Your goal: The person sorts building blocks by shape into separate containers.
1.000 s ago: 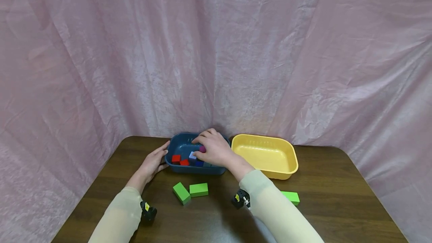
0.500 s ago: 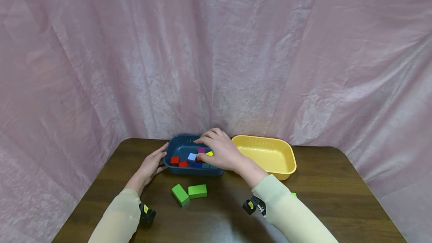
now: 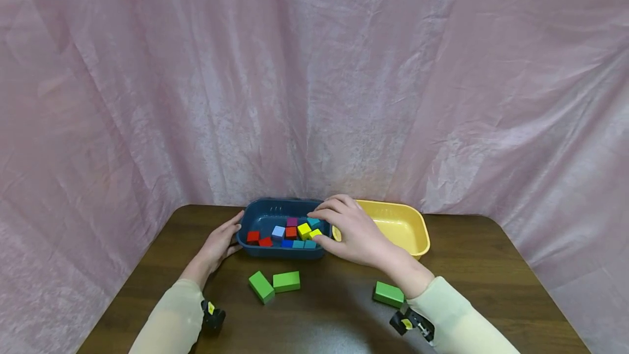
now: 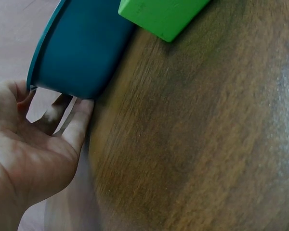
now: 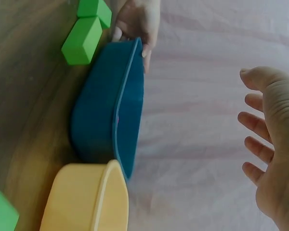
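My left hand [image 3: 216, 242] rests against the left end of a dark blue plastic bin [image 3: 282, 253], its fingers spread along the end wall [image 4: 82, 53]. Above the bin's right end and the gap to a yellow bin [image 3: 415, 231], my right hand [image 3: 356, 234] hovers with relaxed fingers, holding nothing. Small blocks lie inside the blue bin: red [image 3: 253, 237], light blue [image 3: 278, 232], purple [image 3: 292, 222], yellow [image 3: 304, 230], dark blue [image 3: 287, 243] and teal [image 3: 298, 244]. The right wrist view shows the right hand [image 5: 279, 139] apart from both bins.
Two green rectangular blocks, one tilted [image 3: 261, 287] and one level [image 3: 286, 281], lie on the brown wooden table [image 3: 334, 321] before the blue bin. Another green block [image 3: 388, 294] lies by the right wrist. A pink curtain [image 3: 314, 81] hangs behind the table.
My right hand has drawn back to the right out of the blue bin, uncovering more of its blocks. The left hand stays at the bin's left end.
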Action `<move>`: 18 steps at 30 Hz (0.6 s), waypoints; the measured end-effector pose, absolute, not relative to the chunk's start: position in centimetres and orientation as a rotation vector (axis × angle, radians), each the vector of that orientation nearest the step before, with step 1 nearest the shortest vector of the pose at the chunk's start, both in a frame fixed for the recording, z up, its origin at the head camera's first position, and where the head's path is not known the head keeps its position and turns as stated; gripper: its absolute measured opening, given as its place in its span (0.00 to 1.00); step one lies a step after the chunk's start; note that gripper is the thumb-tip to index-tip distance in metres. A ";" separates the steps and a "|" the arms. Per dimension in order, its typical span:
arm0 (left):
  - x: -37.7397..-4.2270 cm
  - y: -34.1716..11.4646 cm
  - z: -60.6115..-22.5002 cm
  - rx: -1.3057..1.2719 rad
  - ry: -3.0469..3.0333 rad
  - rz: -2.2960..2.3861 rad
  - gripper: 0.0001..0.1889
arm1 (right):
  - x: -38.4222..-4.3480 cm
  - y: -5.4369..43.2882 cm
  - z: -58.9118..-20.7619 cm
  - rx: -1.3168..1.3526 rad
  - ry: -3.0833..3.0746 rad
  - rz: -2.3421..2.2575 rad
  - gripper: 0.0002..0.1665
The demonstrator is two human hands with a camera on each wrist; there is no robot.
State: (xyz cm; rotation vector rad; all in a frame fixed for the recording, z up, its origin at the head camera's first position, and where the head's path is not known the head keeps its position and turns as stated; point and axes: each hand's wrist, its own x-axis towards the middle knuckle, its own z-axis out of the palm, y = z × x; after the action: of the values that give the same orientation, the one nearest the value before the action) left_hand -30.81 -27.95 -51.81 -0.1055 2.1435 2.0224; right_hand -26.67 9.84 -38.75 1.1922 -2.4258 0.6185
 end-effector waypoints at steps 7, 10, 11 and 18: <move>-30.8 -27.9 -51.8 -0.116 2.149 2.021 0.28 | -25.7 14.3 -39.2 1.138 -2.374 0.658 0.25; -30.8 -28.0 -51.9 -0.110 2.149 2.018 0.28 | -25.8 16.5 -39.7 1.099 -2.345 0.665 0.27; -30.8 -28.0 -51.9 -0.106 2.148 2.021 0.28 | -25.9 17.3 -39.9 1.075 -2.340 0.666 0.28; -31.1 -28.1 -51.9 -0.097 2.142 2.042 0.28 | -26.7 22.1 -41.4 0.852 -2.401 0.690 0.34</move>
State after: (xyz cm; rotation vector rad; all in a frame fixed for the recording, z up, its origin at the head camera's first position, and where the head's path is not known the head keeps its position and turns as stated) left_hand -31.09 -28.08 -51.90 -0.0974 2.1421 2.0424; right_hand -26.73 22.08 -41.40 0.8520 -2.4013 0.6896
